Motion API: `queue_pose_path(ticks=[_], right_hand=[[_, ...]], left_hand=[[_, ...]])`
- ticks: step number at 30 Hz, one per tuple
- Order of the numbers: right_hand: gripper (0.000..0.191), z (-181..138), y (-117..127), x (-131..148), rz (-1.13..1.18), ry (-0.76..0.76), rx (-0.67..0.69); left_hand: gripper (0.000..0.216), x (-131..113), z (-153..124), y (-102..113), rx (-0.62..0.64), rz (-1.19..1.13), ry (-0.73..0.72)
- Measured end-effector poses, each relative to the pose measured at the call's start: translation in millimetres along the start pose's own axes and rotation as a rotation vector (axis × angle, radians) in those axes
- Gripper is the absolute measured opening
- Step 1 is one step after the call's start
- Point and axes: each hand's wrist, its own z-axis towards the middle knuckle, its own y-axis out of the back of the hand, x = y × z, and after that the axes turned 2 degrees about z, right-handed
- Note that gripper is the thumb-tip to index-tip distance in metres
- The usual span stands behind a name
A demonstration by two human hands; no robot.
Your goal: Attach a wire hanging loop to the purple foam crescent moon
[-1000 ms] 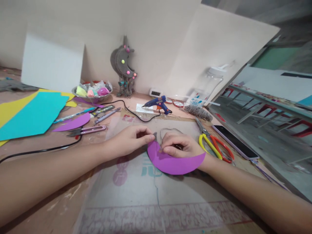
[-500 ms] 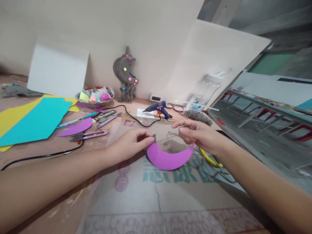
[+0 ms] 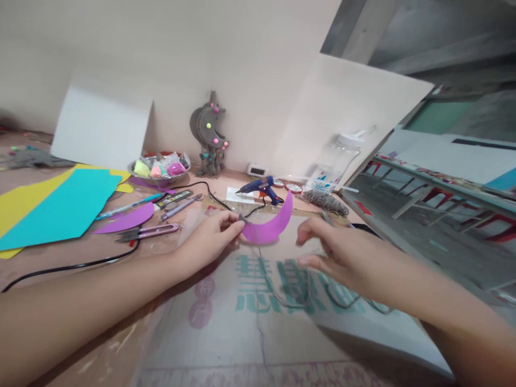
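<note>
A purple paper crescent is pinched at its left tip between the thumb and fingers of my left hand. Grey yarn is wound at that tip, partly hidden by the fingers. From the crescent, a loose strand of grey yarn hangs and loops across the printed board toward the right. My right hand hovers to the right of the crescent, thumb and fingers apart, with nothing visible between them. Just behind it a grey metal tip shows; the rest of that tool is hidden.
Behind the hands lie a blue glue gun, a grey yarn bundle and a clear bottle. Thread snips, pens and coloured sheets lie left. A decorated grey moon stands against the wall. A black cord crosses the table.
The crescent has turned, its free right tip now pointing up. My right hand has let go of the yarn and opened, moving slightly lower. The yellow handle beside it is now hidden.
</note>
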Motion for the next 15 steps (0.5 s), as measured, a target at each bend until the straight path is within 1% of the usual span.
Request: queue_pose_path(ticks=[1, 2, 3, 4, 5, 7, 9, 10, 12, 14, 15], right_hand=[[0.029, 3, 0, -6, -0.104, -0.038, -0.121], [0.028, 7, 1, -13, -0.165, -0.069, -0.212], [0.026, 12, 1, -22, -0.185, -0.092, -0.247], [0.025, 18, 2, -31, -0.173, -0.1, -0.245], [0.025, 25, 1, -41, -0.136, -0.103, -0.209], [0.025, 41, -5, -60, -0.007, -0.116, -0.172], [0.027, 59, -17, -77, 0.187, -0.159, -0.186], [0.03, 70, -25, -83, 0.212, -0.17, -0.207], [0.036, 92, -40, -92, 0.251, -0.171, -0.211], [0.043, 116, -52, -95, 0.294, -0.184, -0.213], [0.044, 127, -57, -95, 0.32, -0.201, -0.215]], left_hand=[[0.017, -1, 0, 0, -0.003, 0.016, -0.006], [0.018, -2, -1, 0, -0.008, 0.033, -0.013], [0.018, -2, -1, -1, -0.014, 0.046, -0.02], [0.018, -2, -2, -1, -0.019, 0.053, -0.025], [0.018, -2, -2, -1, -0.02, 0.055, -0.028], [0.018, -2, -3, -2, -0.01, 0.038, -0.036], [0.017, -1, -2, -3, 0.0, 0.021, -0.034], [0.017, -1, -2, -3, 0.004, 0.018, -0.032], [0.016, -1, -1, -3, 0.005, 0.027, -0.034], [0.016, -1, 0, -3, 0.007, 0.036, -0.037], [0.016, 0, 0, -3, 0.01, 0.034, -0.037]])
